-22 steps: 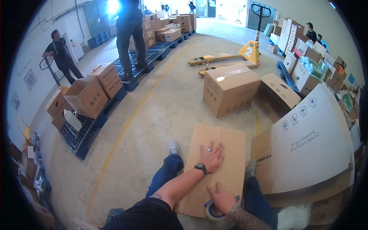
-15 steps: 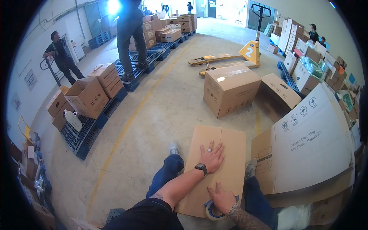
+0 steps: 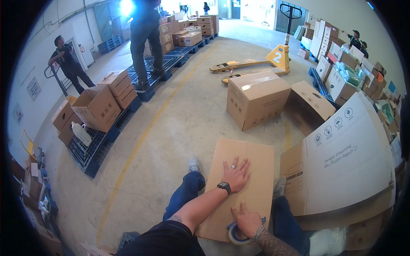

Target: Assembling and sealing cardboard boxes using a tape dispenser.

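On the flattened carton [image 3: 250, 170], left hand [image 3: 235, 174] flat, right hand [image 3: 247, 222] seemingly gripping tape roll [image 3: 236, 234].

1. A flattened brown cardboard box [image 3: 247, 170] is lying across the seated person's lap, sloping away over the knees toward the concrete floor. Its top face is plain and unprinted, and its far edge is pointing toward the sealed boxes farther off.
2. A roll of tape [image 3: 236, 234] with a blue core is sitting at the near end of the cardboard, touching its surface, mostly hidden so only the curved rim is showing.
3. The cardboard is being pressed flat around its middle, with the tape roll being held near its lower right corner.
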`<state>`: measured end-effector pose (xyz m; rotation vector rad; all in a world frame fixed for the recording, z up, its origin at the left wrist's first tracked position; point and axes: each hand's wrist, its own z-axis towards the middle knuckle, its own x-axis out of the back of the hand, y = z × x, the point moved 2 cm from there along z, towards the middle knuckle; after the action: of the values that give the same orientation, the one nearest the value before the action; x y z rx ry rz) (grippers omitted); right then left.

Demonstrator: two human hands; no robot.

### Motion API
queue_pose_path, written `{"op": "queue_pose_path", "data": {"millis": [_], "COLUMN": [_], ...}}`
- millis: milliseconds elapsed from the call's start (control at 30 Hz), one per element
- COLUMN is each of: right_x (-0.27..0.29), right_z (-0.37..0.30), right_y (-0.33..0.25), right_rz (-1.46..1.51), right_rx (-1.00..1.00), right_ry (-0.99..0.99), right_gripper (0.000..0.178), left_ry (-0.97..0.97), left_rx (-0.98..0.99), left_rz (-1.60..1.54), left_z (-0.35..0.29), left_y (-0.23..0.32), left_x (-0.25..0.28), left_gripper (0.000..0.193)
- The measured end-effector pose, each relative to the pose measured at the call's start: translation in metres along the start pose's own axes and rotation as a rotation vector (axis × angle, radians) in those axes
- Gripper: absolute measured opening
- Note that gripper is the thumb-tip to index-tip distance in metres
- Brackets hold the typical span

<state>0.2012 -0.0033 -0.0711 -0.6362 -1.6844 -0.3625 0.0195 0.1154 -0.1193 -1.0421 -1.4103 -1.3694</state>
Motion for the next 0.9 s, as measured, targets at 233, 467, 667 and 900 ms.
{"op": "queue_pose_path", "data": {"millis": [233, 467, 667, 900], "right_x": [-0.005, -0.007, -0.012, -0.009], "right_z": [0.0, 0.002, 0.004, 0.002], "right_y": [-0.001, 0.0, 0.0, 0.004], "right_rz": [-0.014, -0.002, -0.043, -0.04], "right_rx": [0.005, -0.003, 0.02, 0.035], "right_ry": [0.01, -0.01, -0.004, -0.028], "right_gripper": [0.056, 0.054, 0.053, 0.053], "left_ry": [0.007, 0.011, -0.259, -0.103], "left_rx": [-0.002, -0.004, 0.0, 0.136], "left_rz": [-0.015, -0.017, -0.13, 0.07], "left_z": [0.004, 0.005, 0.089, 0.104], "left_y": [-0.003, 0.002, -0.044, -0.063], "left_x": [-0.005, 0.015, 0.047, 0.046], "left_gripper": [0.066, 0.069, 0.085, 0.094]}}
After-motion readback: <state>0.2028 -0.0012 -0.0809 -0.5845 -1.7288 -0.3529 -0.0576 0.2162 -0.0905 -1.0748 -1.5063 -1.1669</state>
